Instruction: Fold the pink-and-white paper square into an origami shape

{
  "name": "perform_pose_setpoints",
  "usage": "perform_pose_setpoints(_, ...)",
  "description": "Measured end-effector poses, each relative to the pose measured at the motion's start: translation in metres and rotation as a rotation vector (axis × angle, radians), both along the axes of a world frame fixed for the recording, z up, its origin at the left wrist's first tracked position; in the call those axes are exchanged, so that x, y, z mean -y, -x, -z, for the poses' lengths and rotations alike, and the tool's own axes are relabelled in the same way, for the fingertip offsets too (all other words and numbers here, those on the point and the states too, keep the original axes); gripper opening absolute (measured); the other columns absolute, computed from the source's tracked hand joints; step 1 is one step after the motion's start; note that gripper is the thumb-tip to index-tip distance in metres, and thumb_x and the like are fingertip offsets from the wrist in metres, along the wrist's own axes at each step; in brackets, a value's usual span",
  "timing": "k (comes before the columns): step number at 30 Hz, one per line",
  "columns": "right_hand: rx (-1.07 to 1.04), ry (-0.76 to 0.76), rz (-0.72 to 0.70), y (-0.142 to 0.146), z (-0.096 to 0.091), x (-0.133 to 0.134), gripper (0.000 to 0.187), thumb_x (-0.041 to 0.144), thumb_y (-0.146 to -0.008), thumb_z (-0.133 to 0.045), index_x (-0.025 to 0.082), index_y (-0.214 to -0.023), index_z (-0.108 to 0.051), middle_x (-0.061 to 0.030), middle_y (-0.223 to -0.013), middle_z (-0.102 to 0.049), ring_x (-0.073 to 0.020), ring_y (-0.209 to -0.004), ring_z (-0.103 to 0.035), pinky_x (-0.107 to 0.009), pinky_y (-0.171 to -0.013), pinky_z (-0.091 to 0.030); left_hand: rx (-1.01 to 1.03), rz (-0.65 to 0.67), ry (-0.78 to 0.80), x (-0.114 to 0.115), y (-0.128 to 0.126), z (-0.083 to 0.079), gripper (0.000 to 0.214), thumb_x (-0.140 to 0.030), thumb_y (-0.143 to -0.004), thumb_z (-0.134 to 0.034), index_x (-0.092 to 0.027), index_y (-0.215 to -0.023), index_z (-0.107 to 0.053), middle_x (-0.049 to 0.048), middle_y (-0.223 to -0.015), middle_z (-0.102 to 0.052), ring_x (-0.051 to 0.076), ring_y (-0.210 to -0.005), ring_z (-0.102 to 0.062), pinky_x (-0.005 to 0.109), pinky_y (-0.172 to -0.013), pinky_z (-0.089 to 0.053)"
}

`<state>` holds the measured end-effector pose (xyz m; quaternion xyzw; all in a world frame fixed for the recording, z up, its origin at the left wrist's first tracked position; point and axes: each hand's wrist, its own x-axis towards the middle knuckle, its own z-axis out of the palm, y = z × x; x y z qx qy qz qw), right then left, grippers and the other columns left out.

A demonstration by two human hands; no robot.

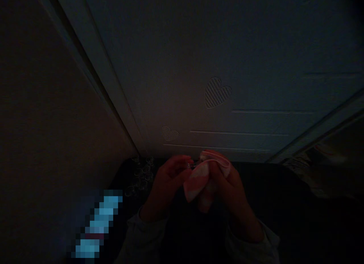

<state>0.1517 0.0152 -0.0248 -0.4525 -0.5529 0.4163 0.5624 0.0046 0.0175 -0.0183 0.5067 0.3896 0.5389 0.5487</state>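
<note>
Pink and white, a soft-looking cloth (196, 182) is hanging in folds from the right hand (231, 182), whose thumb and fingers are clamping it. The left hand (170, 173) is facing it just beside, its fingertips pinching a small clear piece (190, 165) that is bridging the gap between the two hands. Fingers and fabric are covering most of that piece (its full shape is hard to tell), so only a glinting, see-through part is showing at the cloth's ten o'clock. The cloth is curling over along its top, and a loose corner is drooping toward seven o'clock.

Pale sleeves (148, 227) are wrapping both wrists. At nine o'clock from the hands, near the left wrist, clear round-rimmed pieces (143, 176) are clustering on the dark tabletop (264, 184). Farther out, at eight o'clock, a blocky blue patch (98, 222) is glowing. Well apart at three o'clock, a crumpled item (304, 168) is lying (too dim to identify).

At twelve o'clock a pale panel (159, 66) is standing behind the tabletop, bearing a larger ribbed heart (216, 95) and, toward eleven, a smaller heart (170, 134). At ten o'clock a brownish wall (48, 116) is bordering everything.
</note>
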Motion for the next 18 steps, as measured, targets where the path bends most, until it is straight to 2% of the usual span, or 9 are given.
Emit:
perform_pose_setpoints(3, -0.087, 0.072, -0.012, 0.003, 0.012, -0.005, 0.031, 0.035, -0.074, -0.051, 0.021, -0.102, -0.051, -0.0044, -0.100, -0.058, -0.0172, -0.089, -0.055, -0.029, -0.076, -0.045, 0.127, -0.029, 0.101, -0.007, -0.002, 0.017, 0.026, -0.019, -0.065, -0.060, -0.019, -0.091, -0.057, 0.0030, -0.086, -0.063, 0.015, -0.081, -0.056, 0.026, -0.072, -0.044)
perform_pose_setpoints(7, -0.098, 0.227, -0.063, 0.008, 0.044, -0.004, 0.036, 0.032, -0.068, -0.057, 0.019, -0.101, -0.049, -0.0041, -0.094, -0.060, -0.0180, -0.084, -0.057, -0.030, -0.073, -0.045, 0.249, -0.043, 0.279, -0.007, -0.004, 0.047, 0.024, -0.021, -0.065, -0.060, -0.018, -0.088, -0.057, 0.0019, -0.082, -0.062, 0.013, -0.074, -0.057, 0.026, -0.069, -0.043)
perform_pose_setpoints(10, -0.072, 0.292, -0.058, 0.009, 0.072, 0.001, 0.036, 0.028, -0.064, -0.061, 0.018, -0.097, -0.050, -0.0036, -0.090, -0.059, -0.0181, -0.082, -0.057, -0.030, -0.071, -0.046, 0.242, -0.037, 0.357, -0.004, -0.005, 0.075, 0.024, -0.019, -0.061, -0.063, -0.016, -0.085, -0.058, 0.0017, -0.078, -0.061, 0.012, -0.069, -0.056, 0.025, -0.066, -0.042)
perform_pose_setpoints(13, -0.035, 0.288, -0.038, 0.009, 0.089, 0.004, 0.036, 0.025, -0.062, -0.061, 0.019, -0.096, -0.050, -0.0034, -0.093, -0.058, -0.0183, -0.085, -0.055, -0.030, -0.075, -0.044, 0.230, 0.002, 0.408, -0.005, -0.007, 0.098, 0.027, -0.017, -0.059, -0.064, -0.016, -0.085, -0.057, 0.0023, -0.078, -0.061, 0.014, -0.072, -0.056, 0.025, -0.066, -0.041)
perform_pose_setpoints(16, -0.026, 0.283, -0.047, 0.007, 0.096, 0.004, 0.035, 0.024, -0.063, -0.060, 0.019, -0.096, -0.051, -0.0043, -0.095, -0.058, -0.0185, -0.088, -0.054, -0.031, -0.077, -0.043, 0.263, -0.014, 0.444, -0.008, -0.008, 0.109, 0.025, -0.019, -0.059, -0.065, -0.015, -0.082, -0.057, 0.0024, -0.077, -0.061, 0.014, -0.071, -0.056, 0.024, -0.064, -0.041)
perform_pose_setpoints(18, -0.085, 0.290, -0.110, 0.006, 0.099, 0.003, 0.035, 0.026, -0.066, -0.057, 0.019, -0.100, -0.051, -0.0052, -0.099, -0.058, -0.0184, -0.090, -0.054, -0.031, -0.078, -0.043, 0.303, -0.007, 0.476, -0.011, -0.008, 0.110, 0.026, -0.022, -0.060, -0.064, -0.015, -0.084, -0.056, 0.0028, -0.075, -0.061, 0.013, -0.068, -0.056, 0.024, -0.061, -0.041)
